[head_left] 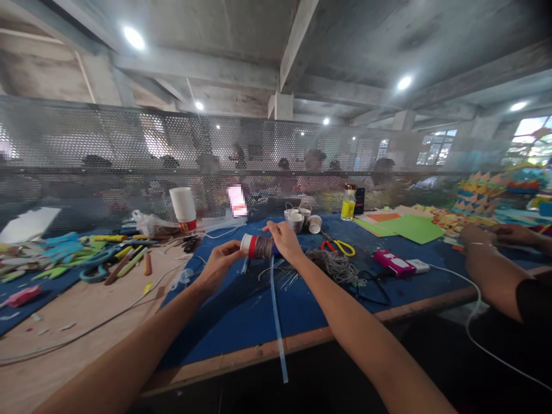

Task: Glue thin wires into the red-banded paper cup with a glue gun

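My left hand [222,261] is closed on the rim end of a white paper cup [245,242], which lies on its side in the air above the blue mat [224,322]. A red band and windings of grey cord [263,248] go round the cup. At its other end, my right hand [283,241] is closed around a blue glue gun [276,250], mostly hidden by the fingers. A long, clear bluish glue stick [278,322] runs from it toward me, past the table edge. A heap of loose grey cord [336,267] lies right of my right wrist.
Cord-wrapped cups [297,218], yellow-and-red scissors [344,247] and a bottle of yellow liquid [347,204] stand or lie behind. Stacked paper cups [183,206] and knives [125,264] are left. A magenta box [393,263], cable and another person's arms [487,264] are right.
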The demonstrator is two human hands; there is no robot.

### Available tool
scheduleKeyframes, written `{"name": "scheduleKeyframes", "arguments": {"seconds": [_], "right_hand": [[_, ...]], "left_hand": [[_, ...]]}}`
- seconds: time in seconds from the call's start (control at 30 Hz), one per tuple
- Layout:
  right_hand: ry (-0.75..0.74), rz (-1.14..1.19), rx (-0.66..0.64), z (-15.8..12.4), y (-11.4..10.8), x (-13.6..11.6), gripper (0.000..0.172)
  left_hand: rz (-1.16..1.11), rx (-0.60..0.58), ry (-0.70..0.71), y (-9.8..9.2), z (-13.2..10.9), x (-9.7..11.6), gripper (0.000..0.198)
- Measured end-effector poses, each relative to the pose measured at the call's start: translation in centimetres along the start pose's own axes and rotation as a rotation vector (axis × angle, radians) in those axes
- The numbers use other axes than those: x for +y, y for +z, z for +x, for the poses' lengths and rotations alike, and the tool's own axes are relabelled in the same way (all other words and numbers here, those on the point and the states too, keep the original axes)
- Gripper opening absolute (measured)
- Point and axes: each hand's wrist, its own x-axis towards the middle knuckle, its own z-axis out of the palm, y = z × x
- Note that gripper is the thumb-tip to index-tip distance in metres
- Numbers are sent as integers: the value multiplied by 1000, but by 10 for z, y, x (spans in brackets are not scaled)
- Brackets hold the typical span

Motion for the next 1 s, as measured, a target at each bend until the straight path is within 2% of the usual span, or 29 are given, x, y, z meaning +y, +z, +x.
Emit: {"name": "scheduleKeyframes", "arguments": {"seconds": [0.07, 0.17, 0.3, 0.47, 0.7, 0.77, 0.87, 1.0], "right_hand": [[-15, 4, -21, 0, 0, 0, 52], [-9, 51, -119, -1, 4, 1, 54], [43, 141, -201, -3, 12, 3, 47], [42, 192, -188, -5, 15, 2, 41], [-26, 240, -205, -9, 16, -1, 44], [-32, 239, -183, -8, 16, 1, 39], [-10, 273, -179, -5, 14, 4, 33], [67, 304, -261, -2, 12, 6, 33]], "left_hand": [[-13, 45, 10, -2, 1, -1, 18], [-53, 95, 4, -5, 3, -4, 21], [-73, 133, -12, -7, 5, -6, 23], [-101, 144, -40, -6, 6, -4, 27], [-190, 160, -69, -7, 8, -6, 27], [-181, 169, -71, -8, 8, -6, 25], [-158, 151, -62, -7, 7, -5, 22], [-112, 146, -47, -5, 5, -3, 19]]}}
